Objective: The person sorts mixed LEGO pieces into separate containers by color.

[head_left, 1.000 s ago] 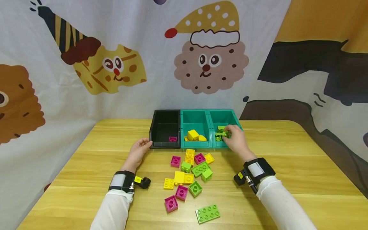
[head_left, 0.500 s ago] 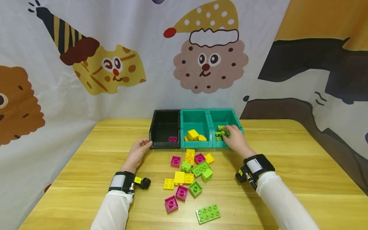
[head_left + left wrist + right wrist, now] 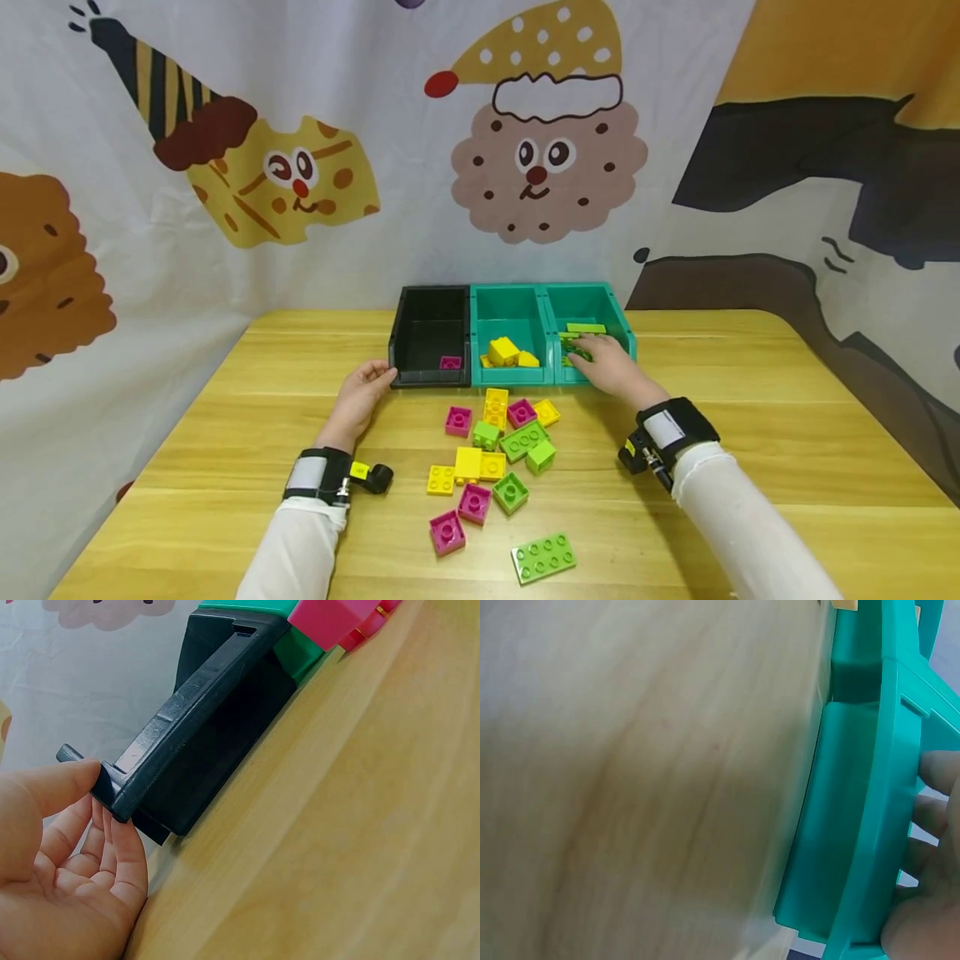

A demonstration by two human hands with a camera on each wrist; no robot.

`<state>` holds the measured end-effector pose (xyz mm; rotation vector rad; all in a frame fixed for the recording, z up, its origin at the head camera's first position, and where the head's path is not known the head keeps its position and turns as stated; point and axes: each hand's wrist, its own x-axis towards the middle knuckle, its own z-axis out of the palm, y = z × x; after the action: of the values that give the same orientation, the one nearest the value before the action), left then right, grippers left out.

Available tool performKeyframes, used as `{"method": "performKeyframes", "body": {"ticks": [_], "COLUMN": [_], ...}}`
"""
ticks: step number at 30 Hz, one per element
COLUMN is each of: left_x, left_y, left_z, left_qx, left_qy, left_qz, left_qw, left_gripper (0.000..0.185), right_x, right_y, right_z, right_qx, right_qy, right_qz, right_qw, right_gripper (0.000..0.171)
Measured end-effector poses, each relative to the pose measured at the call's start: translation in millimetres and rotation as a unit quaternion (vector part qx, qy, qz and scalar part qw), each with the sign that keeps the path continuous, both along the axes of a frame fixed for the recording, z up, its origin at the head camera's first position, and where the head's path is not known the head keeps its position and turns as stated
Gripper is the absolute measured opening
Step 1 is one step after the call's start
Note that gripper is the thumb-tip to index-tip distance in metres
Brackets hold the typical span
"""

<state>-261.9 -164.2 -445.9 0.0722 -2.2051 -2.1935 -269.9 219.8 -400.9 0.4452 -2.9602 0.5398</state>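
The left hand (image 3: 361,395) pinched the black bin's (image 3: 430,333) corner — the right hand (image 3: 609,367) lay loose-fingered over the right teal bin's (image 3: 596,304) front rim, holding nothing.

No words, numbers, labels or brand marks can be read in any view. The backdrop cloth (image 3: 225,208) carries only cartoon drawings with faces, with no lettering. The bins (image 3: 510,333), the bricks (image 3: 495,454) and the wrist straps (image 3: 678,429) show no legible print.
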Motion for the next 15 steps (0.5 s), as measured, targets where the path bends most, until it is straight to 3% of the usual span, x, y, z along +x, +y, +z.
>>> {"method": "performKeyframes", "body": {"ticks": [3,7,15], "left_x": [0.8,1.2,0.0], "left_y": [0,0,0], "left_z": [0.3,0.5,-0.1], "left_qx": [0.002,0.002,-0.001], "left_qy": [-0.004,-0.008,-0.003], "left_qz": [0.0,-0.001,0.002], "left_qw": [1.0,1.0,1.0], "left_gripper": [0.019,0.021,0.017], "right_x": [0.1,0.9,15.8], "right_y": [2,5,4], "right_z": [0.4,5.1,34.3], "right_qx": [-0.026,-0.07,-0.16], "right_qy": [-0.003,0.026,0.082], "right_qz": [0.004,0.003,0.024], "right_qw": [1.0,0.997,0.983], "right_gripper": [0.042,0.038,0.024]}}
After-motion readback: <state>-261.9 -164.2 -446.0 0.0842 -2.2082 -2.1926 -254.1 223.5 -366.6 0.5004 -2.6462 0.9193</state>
